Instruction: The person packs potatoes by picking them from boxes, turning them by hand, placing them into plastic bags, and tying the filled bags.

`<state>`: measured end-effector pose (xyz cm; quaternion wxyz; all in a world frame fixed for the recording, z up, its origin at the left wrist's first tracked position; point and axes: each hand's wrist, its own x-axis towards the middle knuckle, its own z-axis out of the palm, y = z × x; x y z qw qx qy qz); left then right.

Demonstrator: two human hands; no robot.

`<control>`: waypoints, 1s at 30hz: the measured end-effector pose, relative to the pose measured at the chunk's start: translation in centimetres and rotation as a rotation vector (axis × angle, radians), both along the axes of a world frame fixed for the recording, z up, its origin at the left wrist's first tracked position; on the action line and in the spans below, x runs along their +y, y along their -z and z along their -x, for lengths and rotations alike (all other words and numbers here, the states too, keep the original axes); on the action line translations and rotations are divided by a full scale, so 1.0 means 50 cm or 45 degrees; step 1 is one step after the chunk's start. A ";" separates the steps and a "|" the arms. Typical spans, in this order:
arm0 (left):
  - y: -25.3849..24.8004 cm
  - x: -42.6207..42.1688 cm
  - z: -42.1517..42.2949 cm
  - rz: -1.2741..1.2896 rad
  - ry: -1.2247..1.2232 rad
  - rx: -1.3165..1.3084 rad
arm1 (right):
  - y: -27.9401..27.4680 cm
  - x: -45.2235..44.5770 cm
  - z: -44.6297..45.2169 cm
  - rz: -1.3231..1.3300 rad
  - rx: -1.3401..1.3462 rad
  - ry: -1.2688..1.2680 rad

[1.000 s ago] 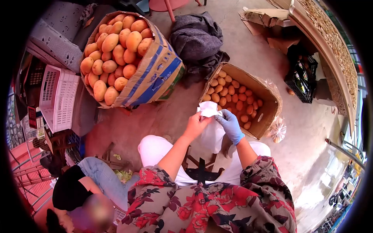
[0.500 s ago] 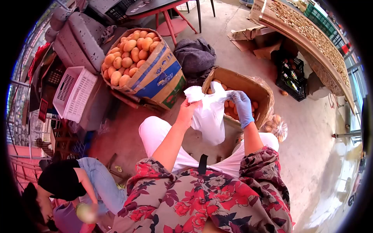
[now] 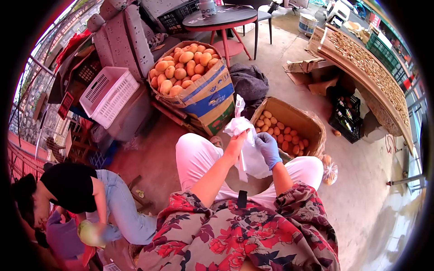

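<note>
A white plastic bag hangs between my hands, in front of my knees. My bare left hand is closed round its gathered upper part, and a twisted end sticks up above the fist. My right hand, in a blue glove, pinches the bag's right side close by. Just beyond the gloved hand stands an open cardboard box with orange-yellow fruit, like apricots, lying in its bottom.
A taller carton heaped with similar fruit stands ahead to the left, near a white plastic crate. A bag of round items lies by my right knee. A person bends over at lower left. A round table stands behind.
My hands have come closer together, and the bag, earlier stretched between them, is now bunched in my left hand. The view has shifted, showing more of the background.
</note>
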<state>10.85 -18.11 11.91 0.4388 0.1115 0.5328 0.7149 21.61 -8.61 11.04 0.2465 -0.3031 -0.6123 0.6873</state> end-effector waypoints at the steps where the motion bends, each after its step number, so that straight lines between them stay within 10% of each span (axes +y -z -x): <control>1: 0.014 -0.010 0.008 -0.023 0.055 -0.042 | 0.008 0.002 0.005 -0.096 -0.016 0.027; 9: 0.042 -0.001 0.023 0.008 -0.119 -0.127 | -0.018 0.022 -0.009 -0.969 -0.092 0.391; 14: 0.032 -0.003 -0.002 -0.090 -0.010 -0.319 | -0.091 -0.003 -0.021 0.025 0.249 0.330; 24: 0.015 0.044 0.069 -0.202 0.163 -0.292 | -0.080 0.043 -0.017 -0.491 -0.342 -0.130; 30: 0.025 0.060 0.006 -0.151 0.557 -0.013 | -0.048 0.062 0.008 0.257 0.231 -0.202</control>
